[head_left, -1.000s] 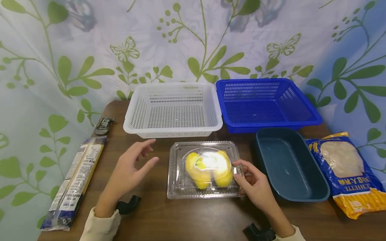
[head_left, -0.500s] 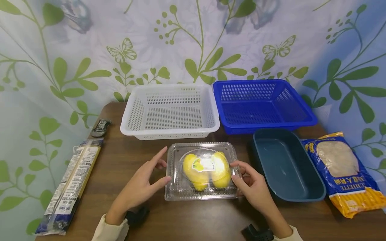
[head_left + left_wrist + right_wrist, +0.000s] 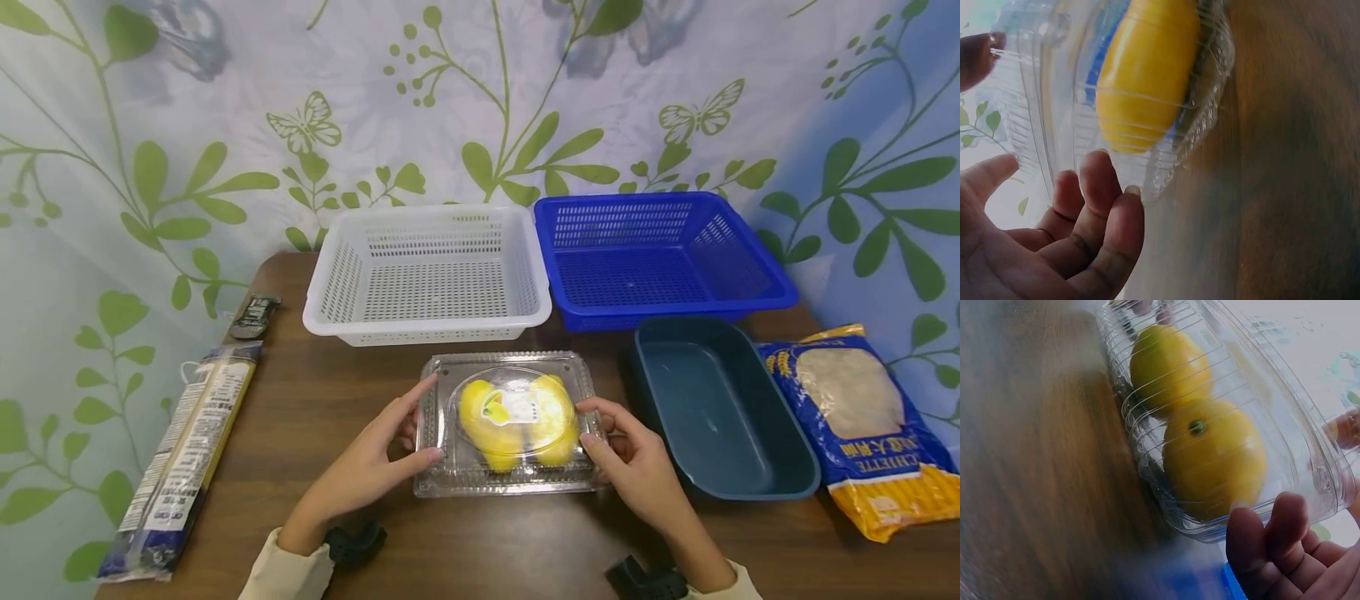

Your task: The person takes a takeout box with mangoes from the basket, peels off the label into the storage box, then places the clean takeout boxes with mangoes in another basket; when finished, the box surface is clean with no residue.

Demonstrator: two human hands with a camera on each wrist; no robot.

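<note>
A clear plastic clamshell box [image 3: 442, 425] with yellow lemons [image 3: 480, 404] inside lies on the table in the head view. A lemon sticker [image 3: 495, 408] is on its lid. My left hand [image 3: 367, 467] holds the box's left edge, thumb over the lid's rim and fingers along the side. At the opposite edge, my right hand [image 3: 633, 458] grips the rim between thumb and fingers. The left wrist view shows curled fingers [image 3: 1100, 181] at the box wall beside a lemon [image 3: 1150, 75]. Two lemons [image 3: 1213, 462] appear through the ribbed wall in the right wrist view.
Behind the box stand a white basket [image 3: 427, 327] and a blue basket [image 3: 675, 312]. A dark teal tub [image 3: 720, 417] and a blue-and-yellow pasta bag [image 3: 862, 433] are at right. Leftward lie a long noodle pack [image 3: 183, 458] and a small black packet [image 3: 255, 317].
My left hand has moved right from beside the box to its left edge and taken hold there. My right hand stays on the right edge. The box has barely shifted.
</note>
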